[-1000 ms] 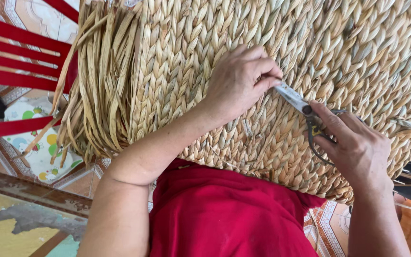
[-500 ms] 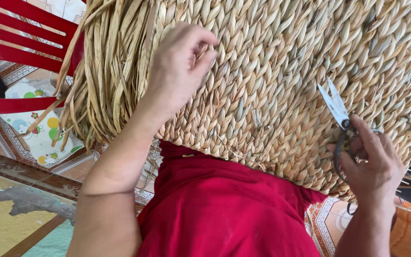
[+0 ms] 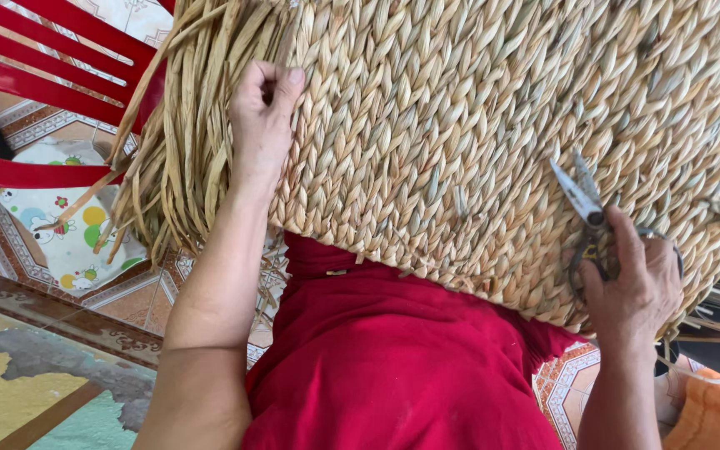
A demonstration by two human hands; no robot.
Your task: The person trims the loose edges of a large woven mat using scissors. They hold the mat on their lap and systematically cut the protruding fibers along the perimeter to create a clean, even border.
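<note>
A big woven basket of pale straw braid lies across my lap, over my red garment. Loose straw strands hang from its left end. My left hand rests on the weave next to those strands, fingers curled against the braid. My right hand holds small metal scissors at the basket's lower right, blades pointing up and left, close to the weave. A short straw stub sticks out of the weave between the hands.
A red plastic chair stands at the upper left. Patterned floor tiles show beneath it. An orange cloth and dark objects sit at the lower right, with straw ends poking out there.
My left hand has slid left across the basket to the edge by the loose strands. My right hand with the scissors has drawn back to the right.
</note>
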